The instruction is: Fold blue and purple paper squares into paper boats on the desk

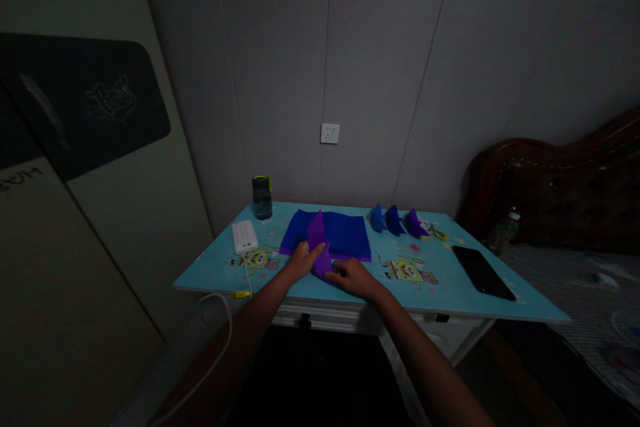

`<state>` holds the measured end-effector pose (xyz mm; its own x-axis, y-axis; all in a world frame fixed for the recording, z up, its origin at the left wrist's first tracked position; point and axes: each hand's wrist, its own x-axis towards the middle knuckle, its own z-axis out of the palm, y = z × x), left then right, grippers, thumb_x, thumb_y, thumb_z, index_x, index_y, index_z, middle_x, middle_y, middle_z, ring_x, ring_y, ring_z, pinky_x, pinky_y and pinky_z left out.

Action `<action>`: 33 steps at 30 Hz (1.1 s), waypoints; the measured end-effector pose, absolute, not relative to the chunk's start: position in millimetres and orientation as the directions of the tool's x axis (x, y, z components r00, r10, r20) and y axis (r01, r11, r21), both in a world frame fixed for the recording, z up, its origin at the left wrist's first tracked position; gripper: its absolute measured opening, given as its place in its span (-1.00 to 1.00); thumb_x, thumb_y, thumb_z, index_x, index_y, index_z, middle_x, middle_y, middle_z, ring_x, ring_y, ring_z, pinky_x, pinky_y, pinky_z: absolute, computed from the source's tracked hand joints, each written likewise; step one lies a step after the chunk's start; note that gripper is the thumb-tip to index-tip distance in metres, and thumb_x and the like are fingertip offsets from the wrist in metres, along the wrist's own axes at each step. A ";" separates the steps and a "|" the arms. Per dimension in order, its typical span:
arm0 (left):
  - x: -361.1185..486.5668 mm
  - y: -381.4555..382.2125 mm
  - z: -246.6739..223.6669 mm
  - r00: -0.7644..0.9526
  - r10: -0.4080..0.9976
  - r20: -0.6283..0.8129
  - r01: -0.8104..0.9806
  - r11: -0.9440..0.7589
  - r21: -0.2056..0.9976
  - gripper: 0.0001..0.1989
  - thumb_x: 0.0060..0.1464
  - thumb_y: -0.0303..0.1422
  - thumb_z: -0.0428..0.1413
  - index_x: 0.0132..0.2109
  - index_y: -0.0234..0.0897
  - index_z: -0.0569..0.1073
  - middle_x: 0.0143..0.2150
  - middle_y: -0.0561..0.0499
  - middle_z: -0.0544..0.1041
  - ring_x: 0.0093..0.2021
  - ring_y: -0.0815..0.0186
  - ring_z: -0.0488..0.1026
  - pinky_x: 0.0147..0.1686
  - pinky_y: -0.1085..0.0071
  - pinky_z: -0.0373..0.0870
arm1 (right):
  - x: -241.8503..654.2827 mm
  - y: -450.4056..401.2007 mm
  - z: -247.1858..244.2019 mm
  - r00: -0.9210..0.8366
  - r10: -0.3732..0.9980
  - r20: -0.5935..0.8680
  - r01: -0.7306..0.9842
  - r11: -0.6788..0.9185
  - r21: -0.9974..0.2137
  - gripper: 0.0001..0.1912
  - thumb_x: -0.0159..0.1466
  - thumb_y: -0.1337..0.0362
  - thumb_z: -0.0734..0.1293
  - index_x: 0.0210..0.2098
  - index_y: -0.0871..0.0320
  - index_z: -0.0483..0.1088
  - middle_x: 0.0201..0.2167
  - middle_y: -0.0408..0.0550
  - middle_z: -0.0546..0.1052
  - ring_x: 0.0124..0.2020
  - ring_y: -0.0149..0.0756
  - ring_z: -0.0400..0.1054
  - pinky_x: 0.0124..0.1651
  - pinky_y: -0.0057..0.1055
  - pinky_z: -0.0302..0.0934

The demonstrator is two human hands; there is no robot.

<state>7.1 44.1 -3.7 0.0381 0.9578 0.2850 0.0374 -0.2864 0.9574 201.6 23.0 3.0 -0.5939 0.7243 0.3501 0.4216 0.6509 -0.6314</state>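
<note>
A folded purple paper [317,233] stands tilted near the front middle of the light blue table [300,288]. On its left side my left hand [303,259] pinches it between thumb and fingers. Lower down, my right hand [352,276] grips its bottom right end, fingers curled. Behind and partly under it lies a stack of blue sheets [345,233] with purple edges showing. Three folded paper shapes stand in a row at the back right: light blue [377,219], dark blue [395,221] and purple [415,224].
Yellow-handled scissors [439,233] lie beyond the paper shapes. A black tablet [483,272] is near the right edge. A dark water bottle [262,198] and a white power bank [245,237] with a trailing cable are at the left. A wall rises behind.
</note>
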 end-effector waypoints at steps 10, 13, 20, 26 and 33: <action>5.4 40.6 -2.4 0.085 0.961 0.264 0.012 -0.266 0.964 -0.45 0.06 0.14 0.04 -0.46 -0.31 0.41 -0.71 0.06 0.41 -0.74 0.39 0.31 -0.69 0.46 0.24 | 206.4 36.0 -0.6 -0.402 0.797 0.450 0.393 0.594 -0.702 -0.65 0.39 0.08 0.14 -0.38 0.15 0.35 -0.48 -0.16 0.43 -0.43 -0.36 0.26 -0.33 -0.46 0.10; 5.1 43.0 -7.9 0.133 0.959 0.250 0.026 -0.256 0.966 -0.43 0.08 0.15 0.01 -0.48 -0.31 0.41 -0.74 0.04 0.40 -0.75 0.38 0.32 -0.69 0.47 0.24 | 209.0 39.7 -2.9 -0.355 0.813 0.462 0.386 0.577 -0.720 -0.66 0.37 0.06 0.16 -0.39 0.15 0.35 -0.47 -0.16 0.42 -0.41 -0.35 0.26 -0.31 -0.45 0.11; 4.1 44.4 -9.3 0.109 0.961 0.255 0.052 -0.262 0.964 -0.41 0.10 0.15 -0.01 -0.54 -0.30 0.40 -0.75 0.03 0.40 -0.75 0.40 0.31 -0.68 0.48 0.22 | 211.1 41.1 -4.9 -0.357 0.815 0.457 0.358 0.571 -0.739 -0.66 0.36 0.06 0.16 -0.39 0.14 0.36 -0.50 -0.18 0.39 -0.43 -0.35 0.25 -0.32 -0.47 0.11; 5.2 38.3 -1.6 0.037 0.966 0.257 0.048 -0.258 0.965 -0.39 0.11 0.18 -0.05 -0.53 -0.29 0.39 -0.74 0.04 0.40 -0.74 0.39 0.32 -0.70 0.49 0.23 | 210.7 40.8 -4.3 -0.389 0.806 0.445 0.349 0.577 -0.739 -0.66 0.35 0.05 0.19 -0.39 0.15 0.40 -0.49 -0.17 0.43 -0.41 -0.35 0.27 -0.32 -0.47 0.13; 8.6 36.1 3.1 -0.075 0.962 0.261 0.039 -0.259 0.965 -0.39 0.06 0.23 -0.05 -0.54 -0.24 0.33 -0.78 0.08 0.33 -0.78 0.39 0.27 -0.75 0.49 0.17 | 209.0 37.7 -0.9 -0.367 0.811 0.455 0.367 0.576 -0.731 -0.67 0.35 0.09 0.19 -0.37 0.15 0.42 -0.46 -0.14 0.46 -0.40 -0.33 0.29 -0.29 -0.44 0.13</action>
<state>8.6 36.1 3.1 -0.0748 0.9624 0.2612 0.0389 -0.2589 0.9651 209.0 37.7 -0.9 -0.3673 0.8113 0.4549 0.3667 0.5758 -0.7308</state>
